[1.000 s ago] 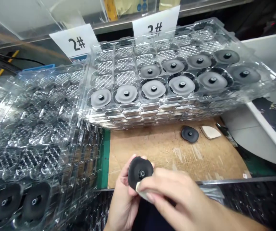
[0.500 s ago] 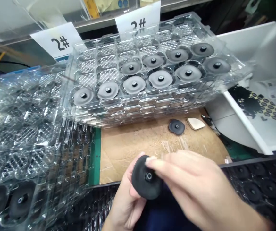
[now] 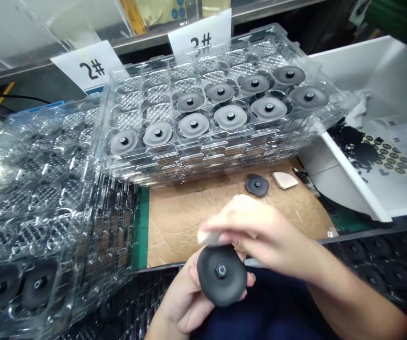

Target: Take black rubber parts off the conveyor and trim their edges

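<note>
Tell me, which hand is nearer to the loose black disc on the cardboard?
Right. The right hand, holding a pale pad, is just below the loose disc in the picture; the left hand is lower and farther left, holding another disc.

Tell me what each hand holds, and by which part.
Left hand: black disc, by its rim, fingers underneath. Right hand: pale pad, pinched, exact part unclear.

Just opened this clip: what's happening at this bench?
A person's left hand holds a black disc with its raised centre stud facing up, while the right hand pinches a white pad at the disc's far edge. Beyond them, another black disc and a pale wedge-shaped pad lie on a cardboard sheet. Behind stands a stack of clear plastic trays, with similar discs in the top one.
</note>
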Demonstrator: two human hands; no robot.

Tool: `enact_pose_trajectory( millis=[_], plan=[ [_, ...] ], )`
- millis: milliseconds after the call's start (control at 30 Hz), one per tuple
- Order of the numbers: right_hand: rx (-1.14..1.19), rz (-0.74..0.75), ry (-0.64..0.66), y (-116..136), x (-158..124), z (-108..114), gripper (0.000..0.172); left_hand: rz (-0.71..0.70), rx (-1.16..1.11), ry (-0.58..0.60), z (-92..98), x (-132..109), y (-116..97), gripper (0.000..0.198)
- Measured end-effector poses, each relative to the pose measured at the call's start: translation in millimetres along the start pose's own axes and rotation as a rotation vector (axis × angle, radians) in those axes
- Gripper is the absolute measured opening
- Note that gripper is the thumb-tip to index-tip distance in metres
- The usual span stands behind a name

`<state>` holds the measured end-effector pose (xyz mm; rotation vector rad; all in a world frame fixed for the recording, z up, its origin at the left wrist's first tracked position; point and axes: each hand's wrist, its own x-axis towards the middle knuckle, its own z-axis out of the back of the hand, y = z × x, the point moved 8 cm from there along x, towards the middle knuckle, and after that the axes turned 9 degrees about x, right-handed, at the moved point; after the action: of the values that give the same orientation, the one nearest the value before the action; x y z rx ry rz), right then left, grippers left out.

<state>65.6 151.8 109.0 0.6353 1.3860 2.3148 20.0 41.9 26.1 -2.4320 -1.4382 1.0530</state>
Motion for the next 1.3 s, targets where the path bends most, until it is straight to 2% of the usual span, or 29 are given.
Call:
enact_pose_trajectory(
  millis=[67, 133, 200, 267, 400, 500, 567, 667, 733, 833, 900, 967, 1033, 1100, 1200, 1233, 1300],
  plan=[
    [-0.025, -0.244, -0.129, -43.2, -9.9, 5.3, 0.021, 0.057, -0.067, 0.021, 5.1, 12.3, -5.2, 0.049],
    [-0.074, -0.374, -0.136, -78.4, -24.6, -7.9, 0.02, 0.083, -0.108, 0.022, 10.5, 16.7, -10.1, 0.053],
    [-0.114, -0.405, -0.116, -103.5, -39.3, -30.7, 0.024, 0.068, -0.117, 0.012, 16.1, 14.2, -13.9, 0.052],
    [-0.164, -0.435, -0.164, -121.9, -55.0, -49.8, 0.032, 0.024, -0.126, -0.017, 23.3, 9.2, -16.9, 0.051],
    [-0.252, -0.466, -0.258, -134.1, -76.9, -73.8, 0.037, -0.076, -0.13, -0.097, 40.0, 2.4, -23.3, 0.048],
    [-0.268, -0.436, -0.259, -132.5, -77.4, -80.5, 0.037, -0.125, -0.144, -0.125, 48.7, -0.2, -28.6, 0.046],
    [-0.265, -0.42, -0.261, -132.9, -70.5, -76.5, 0.036, -0.152, -0.147, -0.125, 51.1, -2.6, -32.5, 0.049],
    [-0.229, -0.407, -0.255, -129.9, -49.6, -59.1, 0.028, -0.199, -0.121, -0.143, 52.4, -7.8, -38.4, 0.057],
    [-0.191, -0.406, -0.27, -117.1, -32.1, -42.4, 0.026, -0.224, -0.088, -0.197, 55.5, -10.9, -40.5, 0.059],
    [-0.14, -0.376, -0.342, -74.7, -9.0, -22.3, 0.025, -0.268, -0.05, -0.272, 61.5, -12.9, -41.5, 0.06],
    [-0.076, -0.213, -0.329, -32.1, 4.4, -23.4, 0.027, -0.311, -0.045, -0.309, 66.2, -13.1, -41.7, 0.062],
    [-0.014, -0.016, -0.179, 7.2, 13.2, -38.7, 0.029, -0.324, -0.043, -0.358, 71.7, -13.4, -39.3, 0.06],
    [-0.056, 0.008, -0.055, 23.8, 15.3, -50.7, 0.029, -0.313, -0.04, -0.402, 75.6, -13.9, -35.7, 0.059],
    [-0.138, -0.041, -0.032, 26.1, 16.4, -51.7, 0.031, -0.316, -0.044, -0.393, 73.6, -13.4, -34.6, 0.062],
    [-0.051, 0.036, -0.102, 29.9, 19.4, -44.1, 0.033, -0.322, -0.06, -0.325, 64.0, -9.5, -36.8, 0.057],
    [0.025, 0.037, -0.133, 25.1, 19.4, -40.8, 0.031, -0.329, -0.062, -0.321, 62.4, -8.5, -38.6, 0.054],
    [0.138, -0.08, -0.147, -0.4, 15.2, -38.5, 0.024, -0.356, -0.052, -0.355, 63.6, -8.1, -43.9, 0.052]
  ],
)
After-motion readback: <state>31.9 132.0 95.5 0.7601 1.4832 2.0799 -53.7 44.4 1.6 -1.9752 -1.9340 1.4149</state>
